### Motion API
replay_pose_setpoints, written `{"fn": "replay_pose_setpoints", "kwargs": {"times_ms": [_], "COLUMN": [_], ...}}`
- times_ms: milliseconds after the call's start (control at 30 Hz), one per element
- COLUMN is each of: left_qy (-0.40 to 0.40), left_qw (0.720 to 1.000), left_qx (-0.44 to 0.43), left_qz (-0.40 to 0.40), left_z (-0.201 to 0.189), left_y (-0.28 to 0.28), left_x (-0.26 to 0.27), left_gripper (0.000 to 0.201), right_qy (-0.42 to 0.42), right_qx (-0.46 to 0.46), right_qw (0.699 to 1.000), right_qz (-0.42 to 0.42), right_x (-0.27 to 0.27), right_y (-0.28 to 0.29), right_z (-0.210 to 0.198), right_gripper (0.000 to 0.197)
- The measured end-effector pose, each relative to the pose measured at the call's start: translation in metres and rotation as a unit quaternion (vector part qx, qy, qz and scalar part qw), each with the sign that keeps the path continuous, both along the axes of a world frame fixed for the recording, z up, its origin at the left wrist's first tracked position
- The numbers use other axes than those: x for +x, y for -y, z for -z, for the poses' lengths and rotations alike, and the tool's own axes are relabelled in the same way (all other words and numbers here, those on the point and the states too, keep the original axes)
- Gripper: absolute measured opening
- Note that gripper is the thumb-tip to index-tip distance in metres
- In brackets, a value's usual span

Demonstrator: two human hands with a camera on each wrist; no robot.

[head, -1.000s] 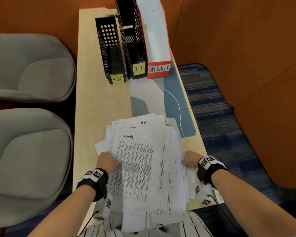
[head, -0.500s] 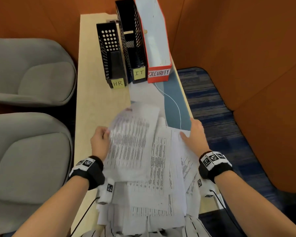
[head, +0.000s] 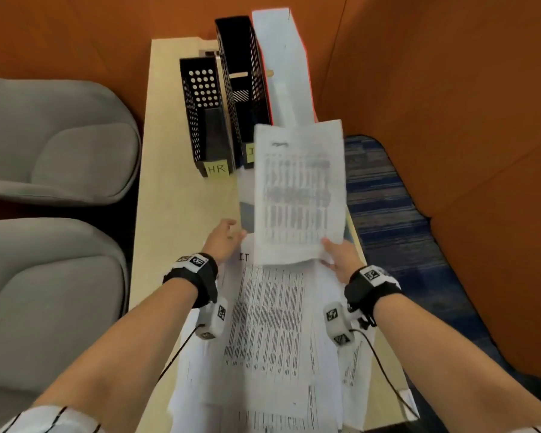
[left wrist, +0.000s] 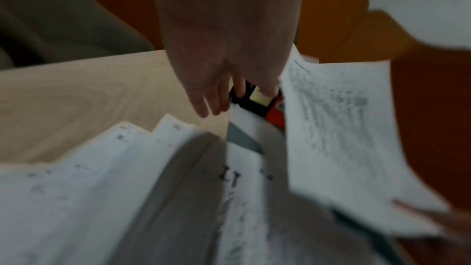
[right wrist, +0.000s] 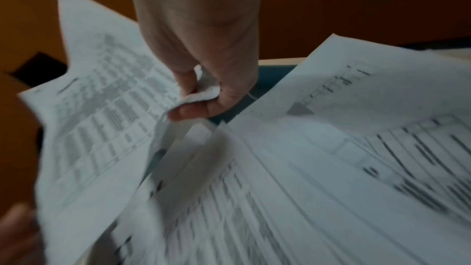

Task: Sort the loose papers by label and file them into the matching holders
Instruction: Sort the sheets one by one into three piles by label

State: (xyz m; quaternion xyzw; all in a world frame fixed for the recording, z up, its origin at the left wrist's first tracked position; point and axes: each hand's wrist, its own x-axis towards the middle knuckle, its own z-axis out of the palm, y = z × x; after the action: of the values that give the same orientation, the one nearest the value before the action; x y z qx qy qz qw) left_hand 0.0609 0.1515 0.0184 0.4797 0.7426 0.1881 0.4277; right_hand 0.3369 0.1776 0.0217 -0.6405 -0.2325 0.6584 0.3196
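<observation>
We see a narrow, pale wood table (head: 175, 198) set in an orange-walled (head: 434, 89) booth. Two grey chairs (head: 60, 142) stand on its left and striped blue carpet (head: 384, 207) lies on its right. At the far end three file holders stand side by side: a black mesh one tagged HR (head: 203, 120), a taller black one (head: 242, 82) and a red-edged one (head: 281, 67). A loose pile of printed papers (head: 269, 323) covers the near end, its top page marked I.T. The right hand (head: 341, 260) pinches the near corner of one printed sheet (head: 297, 195), which is lifted above the table between the pile and the holders. The left hand (head: 224, 242) hovers beside it, fingers relaxed and holding nothing.
</observation>
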Motion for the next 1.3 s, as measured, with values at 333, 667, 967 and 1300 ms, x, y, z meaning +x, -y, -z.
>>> {"fn": "replay_pose_setpoints", "kwargs": {"times_ms": [333, 667, 967, 1300], "left_qy": [-0.216, -0.220, -0.001, 0.212], "left_qw": [0.935, 0.932, 0.996, 0.935], "left_qx": [-0.070, -0.068, 0.053, 0.139], "left_qz": [0.273, 0.279, -0.066, -0.249], "left_z": [0.048, 0.049, 0.015, -0.035], "left_y": [0.035, 0.097, 0.065, 0.036], "left_x": [0.014, 0.024, -0.009, -0.032], "left_gripper": [0.061, 0.057, 0.008, 0.009], "right_qy": [0.435, 0.469, 0.562, 0.121], "right_qx": [-0.009, -0.017, -0.006, 0.040], "right_qw": [0.840, 0.789, 0.788, 0.902], "right_qz": [-0.323, -0.396, -0.252, -0.413], "right_x": [0.037, 0.011, 0.030, -0.016], "right_y": [-0.063, -0.056, -0.052, 0.049], "right_z": [0.047, 0.026, 0.036, 0.025], "right_gripper": [0.037, 0.028, 0.068, 0.073]}}
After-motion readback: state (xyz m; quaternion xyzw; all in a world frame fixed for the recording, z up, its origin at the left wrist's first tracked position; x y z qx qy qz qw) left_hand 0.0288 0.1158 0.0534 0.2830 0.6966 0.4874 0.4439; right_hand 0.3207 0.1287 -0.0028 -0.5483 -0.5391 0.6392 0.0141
